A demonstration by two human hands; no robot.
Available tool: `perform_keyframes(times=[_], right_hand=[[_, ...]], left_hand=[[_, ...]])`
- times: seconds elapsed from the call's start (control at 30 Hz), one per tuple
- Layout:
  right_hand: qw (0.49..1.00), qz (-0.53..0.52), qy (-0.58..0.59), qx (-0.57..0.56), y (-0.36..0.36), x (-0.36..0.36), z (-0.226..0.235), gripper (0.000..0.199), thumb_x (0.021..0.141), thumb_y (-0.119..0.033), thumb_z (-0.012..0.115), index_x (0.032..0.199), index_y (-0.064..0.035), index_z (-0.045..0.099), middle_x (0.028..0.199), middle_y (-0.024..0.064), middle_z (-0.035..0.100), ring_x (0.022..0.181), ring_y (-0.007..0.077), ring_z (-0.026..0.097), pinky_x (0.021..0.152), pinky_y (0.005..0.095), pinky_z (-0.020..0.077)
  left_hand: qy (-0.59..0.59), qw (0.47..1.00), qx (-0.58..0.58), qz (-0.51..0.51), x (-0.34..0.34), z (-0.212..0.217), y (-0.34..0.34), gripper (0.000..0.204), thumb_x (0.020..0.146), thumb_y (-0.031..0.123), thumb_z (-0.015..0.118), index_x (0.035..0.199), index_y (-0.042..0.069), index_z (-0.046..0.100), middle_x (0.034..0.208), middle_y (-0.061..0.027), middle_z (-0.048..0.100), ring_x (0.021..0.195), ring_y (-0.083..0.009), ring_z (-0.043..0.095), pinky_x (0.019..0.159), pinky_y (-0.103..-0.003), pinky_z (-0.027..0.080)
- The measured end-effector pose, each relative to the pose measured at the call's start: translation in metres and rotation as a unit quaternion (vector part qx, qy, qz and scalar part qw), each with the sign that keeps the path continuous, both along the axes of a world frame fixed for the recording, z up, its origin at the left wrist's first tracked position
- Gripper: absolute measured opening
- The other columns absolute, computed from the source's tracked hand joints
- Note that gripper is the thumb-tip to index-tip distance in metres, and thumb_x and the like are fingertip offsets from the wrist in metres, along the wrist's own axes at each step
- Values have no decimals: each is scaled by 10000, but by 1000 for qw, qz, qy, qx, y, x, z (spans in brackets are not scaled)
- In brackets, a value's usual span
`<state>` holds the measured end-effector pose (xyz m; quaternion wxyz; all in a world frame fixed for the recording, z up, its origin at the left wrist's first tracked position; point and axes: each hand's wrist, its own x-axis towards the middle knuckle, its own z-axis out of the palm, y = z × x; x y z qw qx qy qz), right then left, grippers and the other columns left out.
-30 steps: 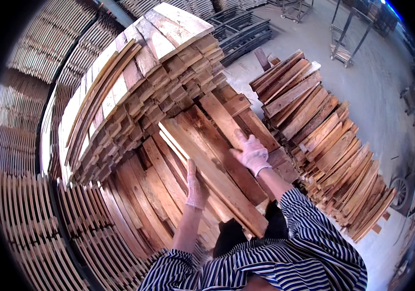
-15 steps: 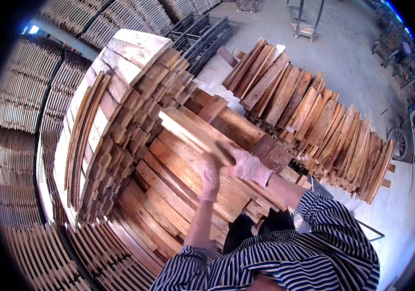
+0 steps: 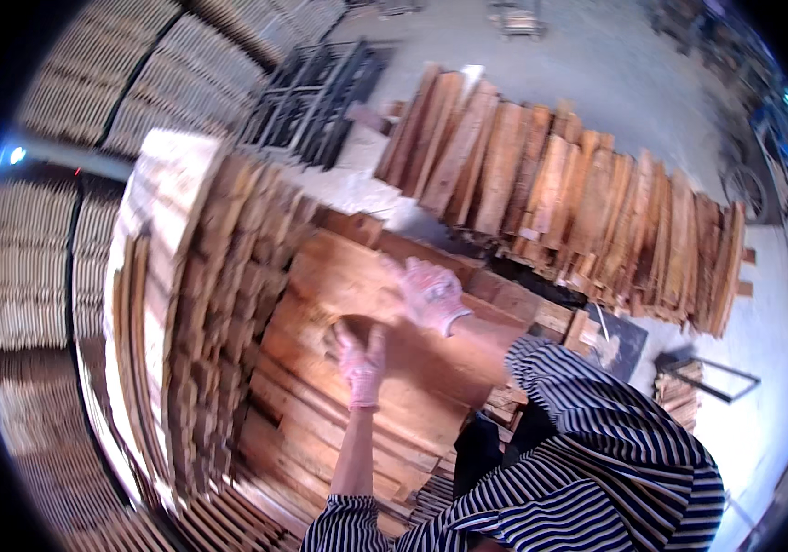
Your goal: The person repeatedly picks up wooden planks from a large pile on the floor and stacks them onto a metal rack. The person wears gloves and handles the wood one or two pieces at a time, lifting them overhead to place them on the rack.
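My left hand (image 3: 362,366), in a pinkish-white knit glove, is over the stacked wooden boards (image 3: 320,405) in front of me. Its thumb stands apart from its fingers, and a dark patch shows beside the fingertips. Farther off and to the right, my right hand (image 3: 434,296) wears a similar glove. Its fingers stretch leftward above a broad reddish-brown wooden surface (image 3: 339,267), smeared by motion. I make out no separate board in either hand. Whether the fingertips touch the wood is hard to tell.
On the left rises a tall stack of boards (image 3: 219,322) with stepped ends. A long row of rough planks (image 3: 550,193) lies beyond my right hand. Dark metal frames (image 3: 306,106) stand at the back. Slatted wood stacks (image 3: 30,267) line the far left.
The pale-edged board held between both hands no longer shows in them. My hands have moved apart, the right one farther away and the left one lower. The view has turned.
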<state>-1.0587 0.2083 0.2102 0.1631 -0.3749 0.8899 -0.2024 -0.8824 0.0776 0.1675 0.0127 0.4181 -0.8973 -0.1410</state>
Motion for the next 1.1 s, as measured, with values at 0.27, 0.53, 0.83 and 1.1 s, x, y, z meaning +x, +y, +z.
perform_keyframes(times=[0.27, 0.53, 0.83, 1.1], right_hand=[[812, -234, -332, -419, 23, -37, -49, 578, 998, -342, 606, 1480, -43, 492, 1519, 232, 473, 1437, 364, 435, 1178, 428, 380], [747, -418, -335, -393, 246, -101, -128, 503, 1034, -168, 623, 1496, -13, 497, 1350, 89, 627, 1249, 164, 569, 1079, 290, 444], [767, -416, -354, -336, 288, -177, -232, 692, 988, -283, 662, 1539, 45, 404, 1423, 175, 595, 1315, 230, 553, 1105, 311, 403], [740, -388, -491, -246, 189, -365, -145, 1083, 849, -546, 785, 1562, 59, 238, 1386, 306, 562, 1146, 347, 659, 950, 420, 587]], left_hand=[[139, 936, 177, -272, -306, -1, 24, 624, 979, 402, 659, 1417, -22, 529, 1441, -253, 549, 1273, -389, 567, 1062, -453, 461], [-108, 866, 459, 170, -425, -227, -4, 727, 904, 531, 673, 1422, 36, 553, 1443, -220, 576, 1296, -358, 552, 1050, -518, 430], [-40, 823, 561, 80, -435, -280, 4, 236, 868, 150, 819, 1051, 39, 721, 905, -68, 739, 790, -187, 708, 689, -309, 591], [-52, 862, 503, -23, -410, -104, 232, 439, 896, 347, 778, 1208, 50, 693, 1006, -128, 746, 879, -202, 708, 804, -332, 560]])
